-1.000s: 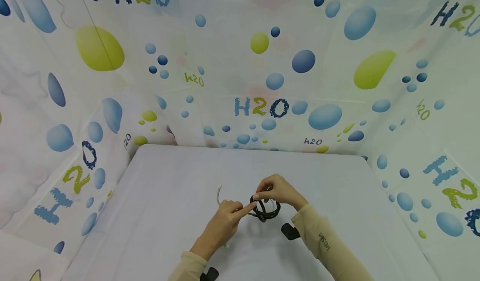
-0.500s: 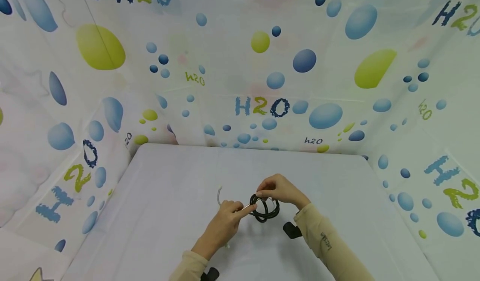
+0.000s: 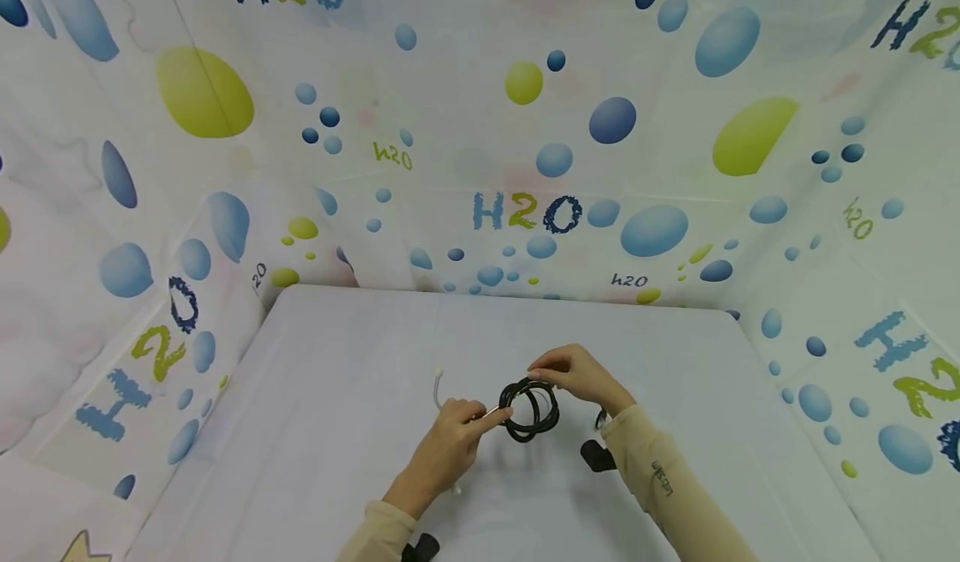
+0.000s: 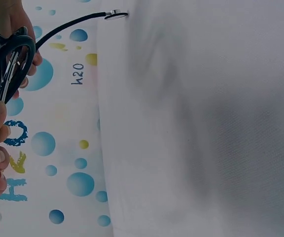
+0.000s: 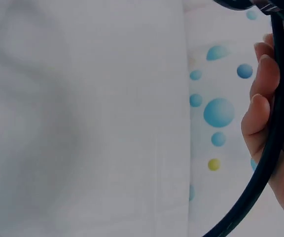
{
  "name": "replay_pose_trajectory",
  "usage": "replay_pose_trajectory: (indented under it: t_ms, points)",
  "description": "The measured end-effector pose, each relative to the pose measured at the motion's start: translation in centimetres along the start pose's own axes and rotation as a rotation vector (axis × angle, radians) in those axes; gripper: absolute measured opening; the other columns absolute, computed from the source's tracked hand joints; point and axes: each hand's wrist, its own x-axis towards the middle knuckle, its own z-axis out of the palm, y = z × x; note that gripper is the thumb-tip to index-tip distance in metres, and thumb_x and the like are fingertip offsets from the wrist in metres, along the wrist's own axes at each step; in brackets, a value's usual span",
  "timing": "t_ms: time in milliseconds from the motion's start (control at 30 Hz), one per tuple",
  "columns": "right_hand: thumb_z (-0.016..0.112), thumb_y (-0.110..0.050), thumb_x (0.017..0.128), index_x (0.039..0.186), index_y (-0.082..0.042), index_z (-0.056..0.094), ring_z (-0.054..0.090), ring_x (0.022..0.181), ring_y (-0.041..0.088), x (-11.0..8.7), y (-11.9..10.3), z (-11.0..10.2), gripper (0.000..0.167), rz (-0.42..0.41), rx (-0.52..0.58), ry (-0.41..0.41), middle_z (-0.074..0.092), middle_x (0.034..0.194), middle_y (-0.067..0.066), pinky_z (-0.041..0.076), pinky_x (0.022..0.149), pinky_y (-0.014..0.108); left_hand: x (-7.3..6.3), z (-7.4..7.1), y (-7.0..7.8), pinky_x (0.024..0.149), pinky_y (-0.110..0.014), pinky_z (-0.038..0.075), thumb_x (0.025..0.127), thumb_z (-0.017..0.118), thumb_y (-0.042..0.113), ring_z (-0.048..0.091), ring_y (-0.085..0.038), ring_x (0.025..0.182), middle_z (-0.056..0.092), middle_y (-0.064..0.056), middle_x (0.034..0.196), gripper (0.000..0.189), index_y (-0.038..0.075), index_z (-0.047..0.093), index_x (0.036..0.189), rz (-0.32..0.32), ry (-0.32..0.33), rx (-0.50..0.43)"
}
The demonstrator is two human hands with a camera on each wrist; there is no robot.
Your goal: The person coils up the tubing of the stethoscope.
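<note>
One black-tubed stethoscope (image 3: 522,438), coiled into loops, is held between two grips over a white table (image 3: 337,362). The left hand (image 3: 453,439) has its fingers and thumb curled round the metal tubes (image 4: 7,79); the right hand (image 3: 582,374) pinches the loops' upper edge — the chest piece (image 4: 116,15) hangs past that grip, near the wrist — and a pale ear tip (image 3: 438,373) shows beyond the left hand.

Even, rather dim light fills the head view, laying faint, soft-edged shadows on the surface (image 3: 337,353). Lettering on the right sleeve (image 3: 686,508) is too soft to read. Both wrist views look duller and bluish, their shadows broad and blurred; small glints line the metal of the stethoscope (image 4: 7,79).
</note>
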Motion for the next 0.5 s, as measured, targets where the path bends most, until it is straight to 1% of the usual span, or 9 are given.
replay_pose_trajectory:
  t_ms: [133,233,367,433,500]
  points:
    - [0.063,-0.024,0.091,0.097,-0.002,0.072,0.055,0.065,0.007,-0.3,0.4,0.5,0.024,0.011,0.002,0.053,0.069,0.083,0.005,0.048,0.058,0.026,0.2,0.0,-0.2,0.063,-0.024,0.038,0.081,0.058,-0.002,0.047,-0.013,0.068,0.055,-0.002,0.077,0.035,0.014,0.072,0.108,0.017,0.039,0.004]
    - [0.060,-0.019,0.093,0.100,0.000,0.072,0.056,0.066,0.009,-0.6,0.9,1.1,0.024,0.015,0.016,0.085,0.070,0.085,0.011,0.048,0.059,0.024,0.2,0.1,-0.4,0.062,-0.024,0.037,0.083,0.055,-0.002,0.047,-0.014,0.067,0.055,-0.001,0.076,0.033,0.013,0.071,0.107,0.035,0.082,0.006]
    - [0.055,-0.007,0.095,0.104,0.008,0.068,0.064,0.074,0.022,-1.0,1.8,2.2,0.022,-0.030,0.042,0.126,0.069,0.093,0.019,0.051,0.065,0.024,0.2,0.2,-0.7,0.061,-0.024,0.037,0.082,0.055,-0.005,0.048,-0.013,0.066,0.056,-0.001,0.078,0.035,0.012,0.070,0.109,0.052,0.125,0.004]
    - [0.055,-0.006,0.094,0.105,0.008,0.068,0.065,0.077,0.023,-1.1,2.2,2.8,0.022,-0.042,0.037,0.150,0.070,0.092,0.019,0.051,0.067,0.024,0.2,0.2,-0.7,0.061,-0.024,0.037,0.086,0.053,-0.003,0.048,-0.013,0.066,0.056,-0.002,0.079,0.033,0.012,0.070,0.110,0.050,0.135,0.003]
    - [0.055,-0.007,0.095,0.104,0.007,0.068,0.064,0.075,0.017,-1.3,2.5,3.4,0.022,-0.052,0.019,0.170,0.070,0.090,0.016,0.051,0.066,0.024,0.1,0.2,-0.7,0.061,-0.024,0.037,0.092,0.050,0.001,0.048,-0.013,0.065,0.056,-0.002,0.078,0.029,0.012,0.069,0.111,0.044,0.143,0.003]
